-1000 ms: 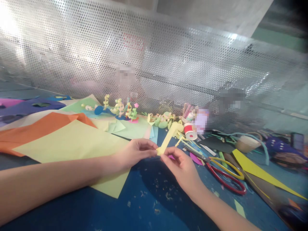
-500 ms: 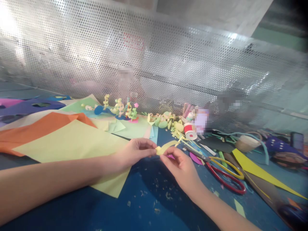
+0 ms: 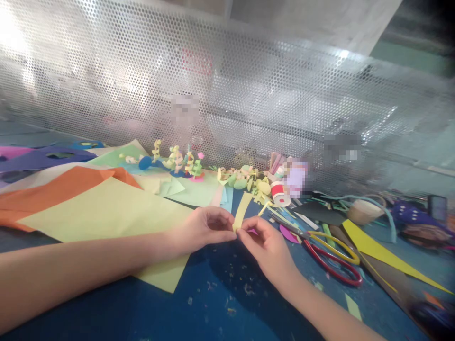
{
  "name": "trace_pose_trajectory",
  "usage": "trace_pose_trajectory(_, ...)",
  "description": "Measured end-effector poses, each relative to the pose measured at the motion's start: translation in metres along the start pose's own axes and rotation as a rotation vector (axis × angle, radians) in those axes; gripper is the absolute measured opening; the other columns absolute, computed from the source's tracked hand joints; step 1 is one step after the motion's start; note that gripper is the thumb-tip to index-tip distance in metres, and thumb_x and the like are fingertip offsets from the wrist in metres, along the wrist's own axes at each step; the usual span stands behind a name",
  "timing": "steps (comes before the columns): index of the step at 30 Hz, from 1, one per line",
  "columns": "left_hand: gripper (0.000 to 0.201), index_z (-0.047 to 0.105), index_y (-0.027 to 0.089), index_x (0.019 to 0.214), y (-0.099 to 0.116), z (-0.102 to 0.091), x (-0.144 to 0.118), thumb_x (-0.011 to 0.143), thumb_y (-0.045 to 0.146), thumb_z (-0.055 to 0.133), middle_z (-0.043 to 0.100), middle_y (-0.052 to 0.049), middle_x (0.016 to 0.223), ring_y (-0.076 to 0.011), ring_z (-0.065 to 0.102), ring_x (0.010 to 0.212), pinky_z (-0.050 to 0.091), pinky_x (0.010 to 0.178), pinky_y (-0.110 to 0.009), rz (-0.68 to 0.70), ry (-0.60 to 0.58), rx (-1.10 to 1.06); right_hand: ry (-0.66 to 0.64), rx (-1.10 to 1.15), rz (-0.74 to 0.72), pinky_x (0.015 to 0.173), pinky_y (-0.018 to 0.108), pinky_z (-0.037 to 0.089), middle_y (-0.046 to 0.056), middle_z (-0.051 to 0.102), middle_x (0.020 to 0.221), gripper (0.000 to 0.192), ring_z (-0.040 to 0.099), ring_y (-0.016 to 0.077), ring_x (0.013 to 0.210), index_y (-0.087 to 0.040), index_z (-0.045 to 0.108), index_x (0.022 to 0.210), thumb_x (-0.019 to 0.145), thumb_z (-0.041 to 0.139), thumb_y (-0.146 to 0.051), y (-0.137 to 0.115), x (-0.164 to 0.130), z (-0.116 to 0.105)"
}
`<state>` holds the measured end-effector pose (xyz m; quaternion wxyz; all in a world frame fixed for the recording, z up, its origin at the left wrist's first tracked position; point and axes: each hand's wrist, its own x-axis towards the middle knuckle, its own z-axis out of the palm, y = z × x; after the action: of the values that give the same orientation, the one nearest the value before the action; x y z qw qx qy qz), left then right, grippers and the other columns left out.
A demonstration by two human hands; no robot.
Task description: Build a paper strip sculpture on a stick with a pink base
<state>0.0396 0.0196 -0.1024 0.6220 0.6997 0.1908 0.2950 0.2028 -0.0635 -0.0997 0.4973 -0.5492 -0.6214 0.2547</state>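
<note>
Pinched between both my hands is a short pale yellow paper strip (image 3: 243,207), its lower end curled at the fingertips and its free end pointing up and away. My left hand (image 3: 209,225) grips the curled end from the left, thumb and fingers closed. From the right, my right hand (image 3: 262,237) pinches the same end. Under my left forearm lies a large pale yellow sheet (image 3: 117,208). Just beyond the strip are several small pale paper pieces (image 3: 263,186) in a heap. Scissors with red and yellow handles (image 3: 334,258) lie right of my right hand.
Small spiral paper figures (image 3: 188,163) stand at the back on blue and pink discs. A red and white spool (image 3: 280,193) sits by the perforated metal screen (image 3: 142,85). Orange sheets (image 3: 71,189) lie left; a yellow offcut (image 3: 387,253) and paper cup (image 3: 364,210) lie right.
The strip's free end has swung from pointing right to pointing up and away. My left hand has shifted slightly right, its fingertips now closer to the right ones.
</note>
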Motion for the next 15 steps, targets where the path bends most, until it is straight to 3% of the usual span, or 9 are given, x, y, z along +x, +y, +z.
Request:
trace_pose_trajectory(5,0.017,0.062,0.014,0.085,-0.0016,-0.0006,-0.0003,0.075,0.027,0.067,0.063,-0.002,0.082,-0.0124,0.057,0.077,0.044,0.076,-0.026,-0.004,0.028,0.05,-0.015,0.016,0.02,0.068,0.022,0.047,-0.002,0.057,0.073,0.013,0.056,0.0126,0.069,-0.02,0.054,0.074,0.081,0.059,-0.029,-0.001,0.001,-0.0001)
trace_pose_trajectory(10,0.013,0.063,0.014,0.083,-0.0042,0.0,-0.0005,0.076,0.025,0.066,0.061,-0.001,0.077,-0.0109,0.056,0.072,0.043,0.07,-0.023,-0.002,0.012,0.035,-0.007,0.098,0.031,0.069,0.022,0.047,-0.002,0.058,0.079,0.015,0.058,0.013,0.075,-0.022,0.053,0.088,0.079,0.062,-0.03,0.0012,0.002,0.0008)
trace_pose_trajectory(15,0.014,0.063,0.015,0.083,-0.0074,0.0002,0.0,0.076,0.028,0.065,0.062,0.0,0.076,-0.0109,0.056,0.071,0.043,0.069,-0.022,0.02,-0.004,0.065,-0.054,0.037,0.031,0.067,0.022,0.045,-0.001,0.058,0.075,0.013,0.055,0.0126,0.07,-0.02,0.057,0.079,0.082,0.06,-0.032,0.0035,0.001,-0.0007)
